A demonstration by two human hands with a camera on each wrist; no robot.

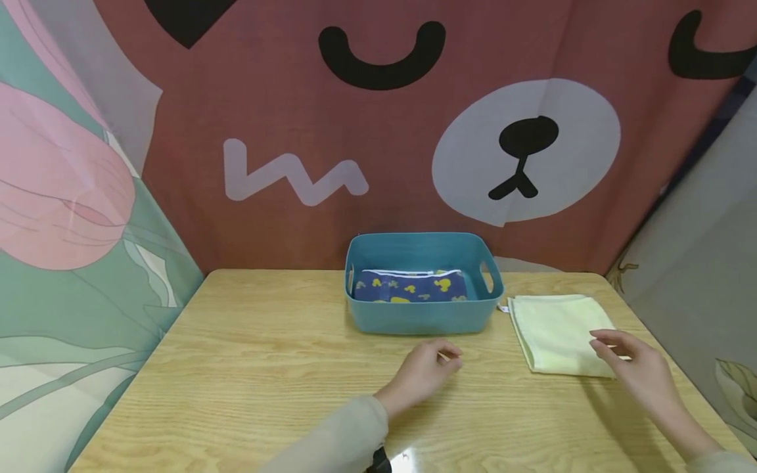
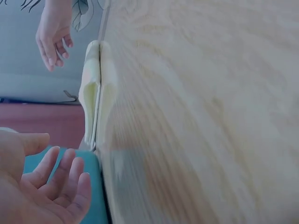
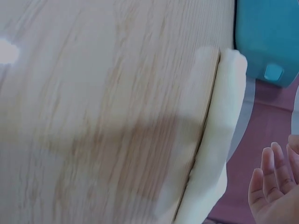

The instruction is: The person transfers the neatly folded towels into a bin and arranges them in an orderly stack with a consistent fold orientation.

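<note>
A folded pale yellow towel [image 1: 556, 332] lies at the right of the table, with a small white tag at its left corner. Over its right edge hovers my right hand [image 1: 641, 374], fingers loosely bent and holding nothing; the right wrist view shows a gap between that hand [image 3: 275, 186] and the towel [image 3: 215, 140]. My left hand [image 1: 422, 371] is in front of the blue-green basket [image 1: 422, 318], relaxed with nothing in it. Inside the basket lies a folded dark blue cloth [image 1: 408, 287] with yellow patterns and a white edge.
The wooden table [image 1: 236, 368] reaches back to a reddish-brown curtain [image 1: 284, 230] with a bear face. A green and pink floral curtain [image 1: 71, 197] hangs on the left, a grey one [image 1: 698, 249] on the right. A dark object [image 1: 380, 460] shows below the left sleeve.
</note>
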